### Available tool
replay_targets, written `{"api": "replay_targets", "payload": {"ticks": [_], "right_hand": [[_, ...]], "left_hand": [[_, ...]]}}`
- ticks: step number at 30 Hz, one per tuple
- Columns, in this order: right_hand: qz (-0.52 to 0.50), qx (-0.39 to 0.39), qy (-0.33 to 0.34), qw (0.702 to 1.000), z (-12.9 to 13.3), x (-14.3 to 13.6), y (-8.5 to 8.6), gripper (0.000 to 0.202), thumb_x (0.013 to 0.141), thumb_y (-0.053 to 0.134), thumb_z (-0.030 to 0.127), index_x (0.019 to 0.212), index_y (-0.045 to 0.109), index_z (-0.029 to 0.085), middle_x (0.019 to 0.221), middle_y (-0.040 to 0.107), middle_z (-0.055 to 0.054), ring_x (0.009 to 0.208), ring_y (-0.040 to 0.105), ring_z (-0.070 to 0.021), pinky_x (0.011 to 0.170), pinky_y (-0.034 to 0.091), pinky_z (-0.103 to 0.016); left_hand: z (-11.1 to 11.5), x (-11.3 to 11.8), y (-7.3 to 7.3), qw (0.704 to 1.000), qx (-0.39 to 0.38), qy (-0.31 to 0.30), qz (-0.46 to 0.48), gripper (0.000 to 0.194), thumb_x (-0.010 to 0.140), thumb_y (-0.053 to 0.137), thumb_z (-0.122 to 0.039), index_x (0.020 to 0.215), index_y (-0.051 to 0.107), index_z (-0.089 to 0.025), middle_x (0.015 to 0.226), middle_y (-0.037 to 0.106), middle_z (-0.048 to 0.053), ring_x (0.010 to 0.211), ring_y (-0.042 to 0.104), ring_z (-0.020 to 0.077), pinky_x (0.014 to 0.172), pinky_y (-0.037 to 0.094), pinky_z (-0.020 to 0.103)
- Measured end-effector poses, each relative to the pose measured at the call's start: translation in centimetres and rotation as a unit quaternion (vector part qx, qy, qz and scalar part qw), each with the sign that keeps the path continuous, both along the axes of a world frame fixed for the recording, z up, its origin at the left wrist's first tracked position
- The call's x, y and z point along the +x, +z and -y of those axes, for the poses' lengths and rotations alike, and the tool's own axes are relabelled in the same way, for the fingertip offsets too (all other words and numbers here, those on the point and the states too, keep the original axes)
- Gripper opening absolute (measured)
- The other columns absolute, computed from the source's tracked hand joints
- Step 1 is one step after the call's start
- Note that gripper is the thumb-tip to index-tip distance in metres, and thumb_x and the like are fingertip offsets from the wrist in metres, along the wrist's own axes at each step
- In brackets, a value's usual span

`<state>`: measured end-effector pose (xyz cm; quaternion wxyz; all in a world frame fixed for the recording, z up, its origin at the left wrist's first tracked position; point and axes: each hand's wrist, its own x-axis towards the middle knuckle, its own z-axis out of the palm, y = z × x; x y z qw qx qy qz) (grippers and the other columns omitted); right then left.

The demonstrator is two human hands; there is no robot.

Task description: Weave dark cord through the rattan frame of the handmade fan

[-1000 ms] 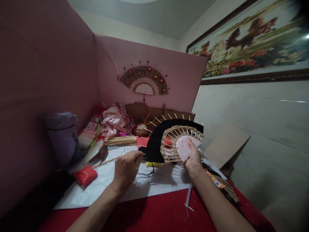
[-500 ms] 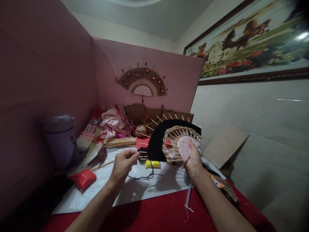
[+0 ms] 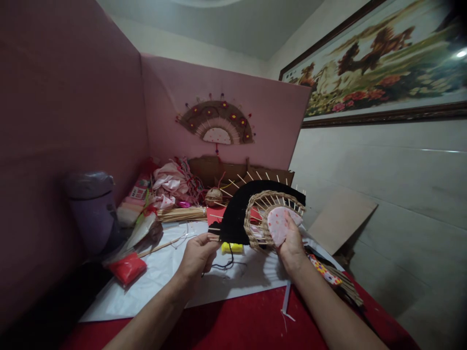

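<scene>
A hand-woven fan (image 3: 239, 209) of thin sticks, with a black woven band and a braided twine band, is held up over the table. My right hand (image 3: 293, 245) is closed round its padded pink half-round base (image 3: 279, 224) with red dots, thumb on the front. At the fan's left end my left hand (image 3: 200, 253) is closed in a pinch by the stick tips, touching them. Black yarn (image 3: 230, 262) trails from the fan's lower left toward that hand; the exact grip is partly hidden by the fingers.
A white sheet (image 3: 120, 299) covers part of the red tablecloth (image 3: 219, 323). A yellow packet (image 3: 232, 248) lies under the fan, a red packet (image 3: 127, 268) at left. Behind are bundled sticks (image 3: 182, 214), a twine ball (image 3: 213, 197) and pink cloth (image 3: 170, 177). A finished fan (image 3: 217, 121) hangs on the pink board.
My left hand has moved right and slightly down, from just off the stick tips to against them. My right hand keeps the fan almost still.
</scene>
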<state>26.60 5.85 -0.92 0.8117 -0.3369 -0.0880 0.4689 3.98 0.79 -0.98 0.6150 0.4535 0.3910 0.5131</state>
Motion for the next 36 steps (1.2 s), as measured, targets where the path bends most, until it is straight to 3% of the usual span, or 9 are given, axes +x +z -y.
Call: {"api": "replay_targets", "payload": {"ticks": [3, 7, 12, 16, 20, 25, 32, 36], "right_hand": [[0.007, 0.009, -0.018, 1.0, 0.1, 0.0, 0.0, 0.021, 0.073, 0.06, 0.033, 0.088, 0.06, 0.018, 0.074, 0.067, 0.001, 0.061, 0.062, -0.0106, 0.065, 0.054, -0.025], [0.006, 0.015, -0.029, 0.999, 0.2, 0.0, 0.1, 0.02, 0.074, 0.059, 0.034, 0.087, 0.059, 0.018, 0.075, 0.067, 0.002, 0.061, 0.062, -0.0106, 0.062, 0.054, -0.025], [0.008, 0.024, -0.028, 0.999, 0.4, -0.5, 0.2, 0.026, 0.069, 0.063, 0.034, 0.089, 0.059, 0.018, 0.075, 0.067, 0.001, 0.062, 0.061, -0.0114, 0.065, 0.054, -0.026], [0.008, 0.013, -0.036, 0.999, 0.3, -0.7, 0.1, 0.024, 0.071, 0.062, 0.035, 0.088, 0.06, 0.019, 0.075, 0.067, 0.002, 0.062, 0.062, -0.0113, 0.065, 0.054, -0.027], [0.009, 0.02, -0.029, 0.999, 0.3, -0.4, 0.0, 0.026, 0.071, 0.062, 0.036, 0.09, 0.059, 0.018, 0.076, 0.067, 0.001, 0.063, 0.062, -0.0115, 0.066, 0.054, -0.026], [0.021, 0.071, -0.018, 0.997, 1.0, -1.1, 0.4, 0.036, 0.068, 0.066, 0.039, 0.095, 0.059, 0.018, 0.08, 0.067, 0.001, 0.068, 0.063, -0.0118, 0.07, 0.054, -0.027], [0.019, 0.127, 0.066, 0.99, 2.0, -2.2, 1.2, 0.036, 0.064, 0.072, 0.031, 0.095, 0.06, 0.02, 0.085, 0.069, 0.001, 0.079, 0.064, -0.0117, 0.08, 0.052, -0.025], [0.012, 0.121, 0.174, 0.977, 2.5, -3.0, 1.3, 0.035, 0.058, 0.076, 0.02, 0.09, 0.06, 0.021, 0.082, 0.069, 0.002, 0.08, 0.065, -0.0142, 0.078, 0.053, -0.028]], "left_hand": [[0.1, 0.3, -0.4, 0.999, 0.021, 0.026, -0.004, 0.029, 0.062, 0.065, -0.04, 0.074, 0.059, -0.014, 0.034, 0.026, -0.012, 0.031, 0.014, 0.0031, 0.032, 0.008, 0.017], [0.2, 0.6, -1.0, 0.987, 0.106, 0.083, -0.088, 0.032, 0.07, 0.058, -0.044, 0.066, 0.061, -0.013, 0.038, 0.032, -0.008, 0.036, 0.025, 0.0049, 0.036, 0.016, 0.018], [0.8, 0.6, -1.0, 0.921, 0.249, 0.154, -0.258, 0.028, 0.078, 0.049, -0.038, 0.067, 0.063, -0.016, 0.048, 0.046, -0.003, 0.046, 0.039, 0.0092, 0.046, 0.03, 0.02], [1.2, 0.5, -1.1, 0.877, 0.309, 0.152, -0.335, 0.028, 0.082, 0.043, -0.031, 0.065, 0.061, -0.017, 0.056, 0.056, 0.0, 0.056, 0.048, 0.0118, 0.056, 0.035, 0.021], [1.1, 0.5, -1.2, 0.884, 0.3, 0.139, -0.332, 0.029, 0.083, 0.042, -0.032, 0.066, 0.06, -0.017, 0.057, 0.055, 0.0, 0.055, 0.047, 0.0116, 0.054, 0.034, 0.021], [1.3, 0.6, -1.0, 0.896, 0.284, 0.136, -0.313, 0.029, 0.083, 0.044, -0.034, 0.065, 0.059, -0.017, 0.049, 0.04, -0.004, 0.049, 0.035, 0.0096, 0.049, 0.029, 0.02], [1.2, 0.4, -0.7, 0.907, 0.272, 0.181, -0.267, 0.03, 0.082, 0.046, -0.037, 0.063, 0.056, -0.017, 0.05, 0.035, -0.005, 0.049, 0.032, 0.0091, 0.047, 0.027, 0.02], [0.7, 0.0, -0.6, 0.909, 0.265, 0.208, -0.245, 0.031, 0.081, 0.047, -0.038, 0.06, 0.053, -0.016, 0.05, 0.03, -0.005, 0.05, 0.028, 0.0087, 0.046, 0.026, 0.02]]}}
